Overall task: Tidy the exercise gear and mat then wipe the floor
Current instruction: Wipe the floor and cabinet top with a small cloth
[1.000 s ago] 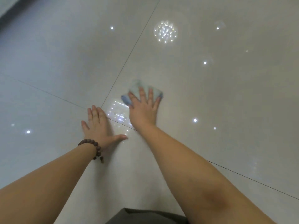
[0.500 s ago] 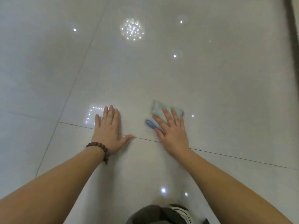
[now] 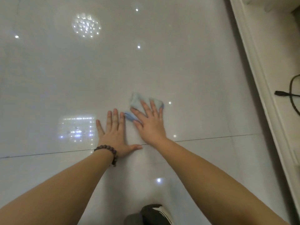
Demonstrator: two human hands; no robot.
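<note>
Left hand (image 3: 114,135) is planted flat on the glossy tile floor (image 3: 194,70), fingers straight, holding nothing, bracing. Just beside it, the right hand (image 3: 150,122) presses splayed fingers onto the blue cloth (image 3: 136,101). The cloth lies under and ahead of those fingers, long axis crosswise; unwiped tile runs rightward toward the baseboard (image 3: 253,75).

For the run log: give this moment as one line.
stage: floor wipe | right hand: flat on blue cloth | left hand: flat on floor | mat, gear: unseen

The right hand (image 3: 150,125) lies on the cloth (image 3: 138,101), left hand (image 3: 114,137) just beside it on the floor (image 3: 178,70).
</note>
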